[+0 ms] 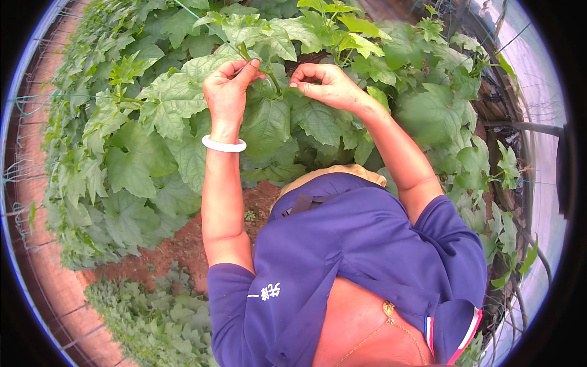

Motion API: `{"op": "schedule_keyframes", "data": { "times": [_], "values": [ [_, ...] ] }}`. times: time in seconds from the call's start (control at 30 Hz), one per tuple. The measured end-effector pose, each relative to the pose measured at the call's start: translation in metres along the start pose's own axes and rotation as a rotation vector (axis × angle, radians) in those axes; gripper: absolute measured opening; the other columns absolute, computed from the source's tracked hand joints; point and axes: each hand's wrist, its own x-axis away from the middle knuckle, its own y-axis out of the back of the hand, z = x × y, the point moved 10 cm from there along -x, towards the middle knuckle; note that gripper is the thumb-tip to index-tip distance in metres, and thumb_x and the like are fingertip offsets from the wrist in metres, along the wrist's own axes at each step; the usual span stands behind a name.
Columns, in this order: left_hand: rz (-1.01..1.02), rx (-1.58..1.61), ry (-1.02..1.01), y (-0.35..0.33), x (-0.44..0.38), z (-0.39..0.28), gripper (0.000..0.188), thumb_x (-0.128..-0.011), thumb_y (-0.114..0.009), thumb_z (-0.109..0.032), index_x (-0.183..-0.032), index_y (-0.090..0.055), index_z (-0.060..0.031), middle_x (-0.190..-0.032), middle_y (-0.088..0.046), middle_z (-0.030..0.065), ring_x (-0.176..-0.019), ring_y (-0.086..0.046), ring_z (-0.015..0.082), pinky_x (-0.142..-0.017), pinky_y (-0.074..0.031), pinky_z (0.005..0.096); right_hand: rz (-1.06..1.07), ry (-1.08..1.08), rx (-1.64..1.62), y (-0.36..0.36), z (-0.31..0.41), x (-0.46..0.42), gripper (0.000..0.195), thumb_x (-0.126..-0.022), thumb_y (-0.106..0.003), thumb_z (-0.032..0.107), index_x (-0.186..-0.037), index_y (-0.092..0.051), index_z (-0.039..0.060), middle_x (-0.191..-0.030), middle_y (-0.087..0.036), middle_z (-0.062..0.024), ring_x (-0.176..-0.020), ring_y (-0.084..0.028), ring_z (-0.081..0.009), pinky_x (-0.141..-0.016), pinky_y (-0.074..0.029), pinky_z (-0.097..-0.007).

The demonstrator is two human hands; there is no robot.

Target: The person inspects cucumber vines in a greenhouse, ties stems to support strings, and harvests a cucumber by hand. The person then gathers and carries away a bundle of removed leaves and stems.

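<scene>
My left hand [231, 87], with a white bangle [224, 145] at the wrist, pinches a green vine stem [273, 80] between thumb and fingertips. From that grip the stem bends down to the right among broad lobed leaves [268, 121]. A green string [202, 19] slants down from the top edge towards the same stem. To the right of the stem, my right hand [323, 85] has its thumb and fingers curled together. Its fingertips come close to a leaf [318, 114]; whether something small is between them cannot be told.
Dense vines [137, 156] surround both hands. Bare reddish soil [183, 243] lies below left, with low plants [151, 316] beyond it. Thin strings [34, 97] cross at the left. Along the right run pale plastic sheeting [543, 197] and a dark pole [525, 126].
</scene>
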Motion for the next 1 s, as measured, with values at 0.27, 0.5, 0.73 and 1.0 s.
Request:
{"op": "schedule_keyframes", "data": {
  "times": [0.27,0.5,0.73,1.0],
  "values": [
    [-0.011,-0.024,-0.013,-0.005,0.002,0.001,0.009,-0.081,-0.071,-0.002,-0.084,-0.065,0.0044,-0.077,-0.066,0.0069,-0.063,-0.065,0.0147,-0.061,-0.050,0.0225,0.176,0.107,0.466,-0.032,0.020,0.022,0.015,-0.078,-0.064,0.014,-0.089,-0.063,0.0036,-0.079,-0.064,-0.0083,-0.072,-0.063,-0.0200,-0.067,-0.050,-0.0344],
    [0.037,0.026,-0.030,-0.014,0.015,-0.008,0.011,-0.082,-0.071,-0.004,-0.090,-0.066,0.0023,-0.084,-0.067,0.0060,-0.073,-0.066,0.0166,-0.073,-0.050,0.0263,0.329,0.135,0.631,-0.060,0.000,0.041,0.021,-0.080,-0.066,0.026,-0.088,-0.066,0.0058,-0.077,-0.061,-0.0116,-0.077,-0.062,-0.0298,-0.069,-0.048,-0.0410],
    [-0.070,-0.092,-0.147,0.050,0.027,0.009,0.034,-0.083,-0.060,0.003,-0.117,-0.056,-0.0006,-0.110,-0.060,0.0047,-0.095,-0.058,0.0146,-0.086,-0.047,0.0303,0.401,0.037,0.322,-0.074,-0.003,0.047,0.021,-0.083,-0.063,0.025,-0.094,-0.068,0.0072,-0.083,-0.066,-0.0087,-0.077,-0.063,-0.0227,-0.069,-0.048,-0.0366],
    [-0.017,-0.086,-0.040,0.027,0.019,-0.015,0.013,-0.085,-0.065,0.003,-0.097,-0.065,0.0031,-0.090,-0.066,0.0068,-0.079,-0.061,0.0115,-0.076,-0.049,0.0245,0.089,-0.001,0.209,-0.041,0.001,0.021,0.028,-0.086,-0.063,0.032,-0.089,-0.065,0.0039,-0.071,-0.064,-0.0091,-0.062,-0.058,-0.0204,-0.061,-0.045,-0.0354]
  ]
}}
